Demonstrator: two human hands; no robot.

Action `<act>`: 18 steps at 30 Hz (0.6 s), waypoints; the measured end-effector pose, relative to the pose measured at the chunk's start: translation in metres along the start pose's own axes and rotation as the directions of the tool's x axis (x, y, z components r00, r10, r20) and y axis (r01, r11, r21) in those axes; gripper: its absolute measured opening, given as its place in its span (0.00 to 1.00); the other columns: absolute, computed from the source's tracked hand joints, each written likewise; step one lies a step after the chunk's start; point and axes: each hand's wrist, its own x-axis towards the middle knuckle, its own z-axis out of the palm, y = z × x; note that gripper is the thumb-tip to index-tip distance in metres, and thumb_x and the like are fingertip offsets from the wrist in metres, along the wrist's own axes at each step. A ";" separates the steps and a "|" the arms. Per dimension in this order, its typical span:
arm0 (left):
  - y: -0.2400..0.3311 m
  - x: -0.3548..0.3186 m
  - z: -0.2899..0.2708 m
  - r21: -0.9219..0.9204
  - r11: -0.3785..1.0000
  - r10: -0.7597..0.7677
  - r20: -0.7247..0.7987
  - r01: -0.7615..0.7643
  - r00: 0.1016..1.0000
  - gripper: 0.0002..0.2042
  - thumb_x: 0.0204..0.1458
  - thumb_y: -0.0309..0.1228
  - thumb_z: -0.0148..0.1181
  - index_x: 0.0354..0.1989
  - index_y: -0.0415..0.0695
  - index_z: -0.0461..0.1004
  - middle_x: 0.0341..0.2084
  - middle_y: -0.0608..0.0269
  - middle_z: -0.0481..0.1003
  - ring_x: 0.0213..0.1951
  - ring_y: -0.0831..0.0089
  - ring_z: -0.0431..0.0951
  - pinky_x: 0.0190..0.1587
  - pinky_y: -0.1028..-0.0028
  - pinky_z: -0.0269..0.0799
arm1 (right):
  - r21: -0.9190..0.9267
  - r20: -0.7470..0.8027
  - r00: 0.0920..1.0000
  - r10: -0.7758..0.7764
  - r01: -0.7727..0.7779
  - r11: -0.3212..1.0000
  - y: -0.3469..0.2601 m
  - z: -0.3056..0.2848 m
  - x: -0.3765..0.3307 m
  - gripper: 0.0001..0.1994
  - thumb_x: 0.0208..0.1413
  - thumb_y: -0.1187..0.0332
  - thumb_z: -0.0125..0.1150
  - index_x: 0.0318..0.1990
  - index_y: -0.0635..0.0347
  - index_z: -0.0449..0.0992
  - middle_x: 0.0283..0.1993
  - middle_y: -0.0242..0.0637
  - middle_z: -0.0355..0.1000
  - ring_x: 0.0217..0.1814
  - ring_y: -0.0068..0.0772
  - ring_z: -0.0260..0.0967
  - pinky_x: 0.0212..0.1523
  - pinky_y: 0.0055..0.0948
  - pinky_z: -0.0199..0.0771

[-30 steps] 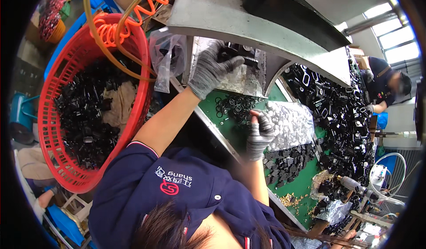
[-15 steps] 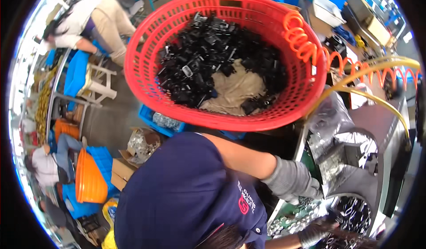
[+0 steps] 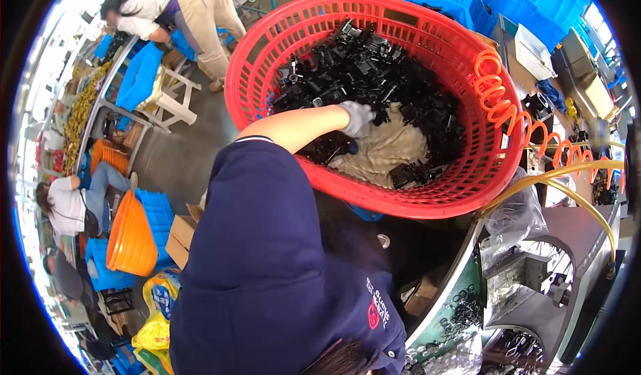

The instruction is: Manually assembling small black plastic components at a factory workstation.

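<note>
My left hand (image 3: pixel 358 119), in a grey knit glove, reaches over the near-left rim of a large red plastic basket (image 3: pixel 400 209). The fingers look curled and pressed together beside small black plastic parts (image 3: pixel 364 64) heaped inside. What they hold, if anything, is too small to make out. Next to the hand, a crumpled beige cloth (image 3: pixel 390 149) lies among the parts. My right hand does not show in the picture.
A green work surface (image 3: pixel 427 338) with scattered small rings and clear pieces lies at lower right, beside a grey machine (image 3: pixel 567 241). An orange coiled hose (image 3: pixel 494 101) crosses the basket's right rim. Two other people are at the left, near blue bins (image 3: pixel 138 74) and orange baskets (image 3: pixel 130 241).
My left hand has moved from the work surface at right up and left into the red basket. My gloved right hand has dropped out of sight. The whole view has shifted somewhat.
</note>
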 end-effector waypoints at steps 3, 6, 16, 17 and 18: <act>0.013 0.019 0.037 0.348 0.929 0.074 0.151 -0.123 0.986 0.35 0.48 0.51 0.62 0.65 0.54 0.63 0.55 0.57 0.70 0.60 0.56 0.68 0.55 0.43 0.62 | -0.379 0.167 0.982 -0.089 0.147 0.914 0.006 -0.005 -0.012 0.10 0.62 0.67 0.51 0.42 0.58 0.79 0.47 0.37 0.75 0.49 0.34 0.74 0.47 0.33 0.78; 0.020 0.022 0.057 0.537 0.822 0.066 0.239 -0.189 0.969 0.30 0.47 0.51 0.62 0.60 0.56 0.68 0.53 0.63 0.72 0.58 0.57 0.68 0.52 0.41 0.62 | -0.526 0.411 0.865 -0.288 0.483 0.700 0.013 -0.012 -0.015 0.12 0.64 0.63 0.51 0.45 0.57 0.77 0.50 0.39 0.74 0.54 0.39 0.71 0.57 0.33 0.73; 0.009 0.050 0.077 0.751 0.656 -0.078 0.164 -0.073 0.983 0.17 0.50 0.43 0.59 0.46 0.52 0.81 0.44 0.63 0.80 0.52 0.61 0.74 0.48 0.49 0.67 | 0.390 0.231 0.920 0.318 -0.387 0.835 -0.079 -0.032 -0.017 0.14 0.65 0.64 0.52 0.51 0.61 0.76 0.42 0.37 0.76 0.42 0.30 0.71 0.46 0.29 0.72; 0.008 0.050 0.077 0.749 0.645 0.015 0.186 -0.151 0.982 0.17 0.50 0.44 0.58 0.45 0.52 0.82 0.43 0.63 0.80 0.50 0.60 0.75 0.49 0.48 0.66 | 0.497 0.326 0.864 0.384 -0.502 0.708 -0.097 -0.034 -0.021 0.14 0.65 0.64 0.52 0.52 0.61 0.75 0.42 0.36 0.76 0.41 0.29 0.71 0.45 0.28 0.72; 0.006 0.049 0.075 0.750 0.629 0.063 0.215 -0.206 0.975 0.17 0.51 0.44 0.58 0.45 0.52 0.82 0.42 0.63 0.81 0.48 0.59 0.76 0.50 0.47 0.65 | 0.540 0.411 0.812 0.414 -0.583 0.608 -0.113 -0.035 -0.024 0.14 0.65 0.64 0.53 0.52 0.62 0.75 0.41 0.36 0.76 0.40 0.28 0.71 0.44 0.28 0.72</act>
